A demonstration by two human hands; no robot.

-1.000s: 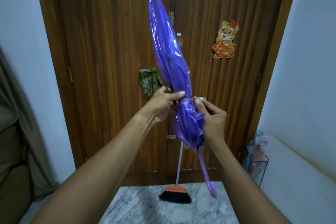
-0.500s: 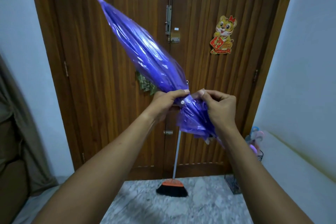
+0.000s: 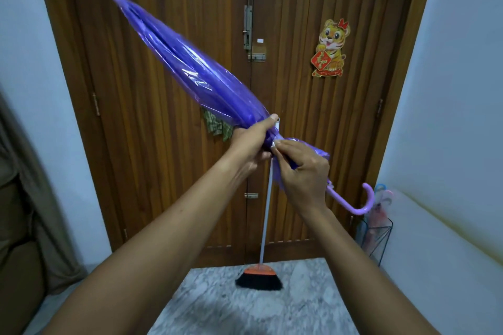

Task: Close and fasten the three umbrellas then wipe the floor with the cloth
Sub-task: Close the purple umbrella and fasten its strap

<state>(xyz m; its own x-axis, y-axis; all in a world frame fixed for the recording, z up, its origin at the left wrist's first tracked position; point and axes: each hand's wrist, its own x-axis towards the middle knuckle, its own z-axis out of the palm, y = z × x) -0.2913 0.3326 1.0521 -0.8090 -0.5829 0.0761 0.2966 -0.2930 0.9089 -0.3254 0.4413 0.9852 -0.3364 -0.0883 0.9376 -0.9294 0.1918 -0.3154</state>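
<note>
Wooden door (image 3: 163,35) fills the backgrnd, w/ a brown curtain (image 3: 16,198) at far L and marble floor (image 3: 245,307) below.

**Change.** The purple umbrella (image 3: 190,71), canopy folded, is held in mid-air in front of the door. 1 s ago it stood near upright, tip at top. 0.5 s ago it leaned L. Now it lies further over on a diagonal, tip at upper L. Both hands have stayed at the canopy's waist throughout, so this reads as turning the umbrella to wrap and fasten the strap, not a new step.

- **Cloth:** The green checked cloth (image 3: 215,125) hangs on the door behind the canopy, partly hidden and untouched. Wiping is prob. not yet begun.
- **L hand:** The L hand (image 3: 253,141) has its fingers clamped round the gathered canopy.
- **Broom:** The broom (image 3: 260,277) leans on the door, behind and below the hands.
- **Strap:** The white strap (image 3: 277,128) sits betw. the hands. Can't tell if it is snapped.
- **R hand:** The R hand (image 3: 302,171) has its fingertips pinched together on the strap end.
- **Sticker:** A tiger sticker (image 3: 330,49) is on the R door leaf.
- **Handle:** The hook handle (image 3: 364,201) has swung out to lower R.

**Container.** A black wire rack (image 3: 378,231) stands on the floor at R, by the wall. Pink and blue hooked handles (image 3: 381,193) show above its rim, prob. the other umbrellas. They are blurred, so the count is uncertain.
</note>
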